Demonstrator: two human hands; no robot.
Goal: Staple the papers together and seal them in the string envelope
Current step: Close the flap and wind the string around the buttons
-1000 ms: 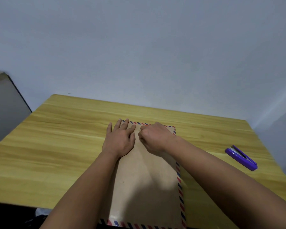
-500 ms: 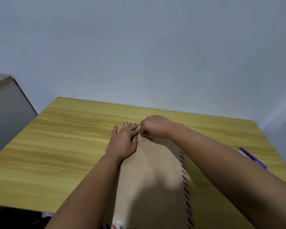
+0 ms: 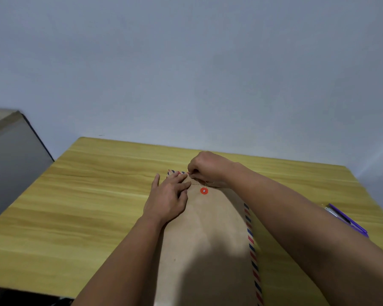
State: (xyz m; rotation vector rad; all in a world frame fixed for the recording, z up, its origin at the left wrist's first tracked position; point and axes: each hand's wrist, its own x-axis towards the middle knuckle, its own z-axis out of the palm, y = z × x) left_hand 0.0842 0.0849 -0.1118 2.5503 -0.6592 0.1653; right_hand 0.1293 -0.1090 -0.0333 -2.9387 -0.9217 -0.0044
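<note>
A brown string envelope (image 3: 208,235) with a red-and-blue striped border lies lengthwise on the wooden table (image 3: 86,195), its flap end at the far side. A red button (image 3: 204,191) shows on it just below the flap. My left hand (image 3: 167,199) rests flat on the envelope's upper left part, fingers straight. My right hand (image 3: 205,166) hovers over the flap edge and pinches the thin string (image 3: 206,184), which runs down toward the red button. The papers are not visible.
A purple stapler (image 3: 347,219) lies on the table at the right, partly behind my right forearm. A grey cabinet (image 3: 7,160) stands beside the table's left edge. A pale wall rises behind the table's far edge.
My right hand has lifted away from the envelope's middle toward the flap edge, drawing the string along and uncovering the red button. My left hand has stayed flat on the envelope.
</note>
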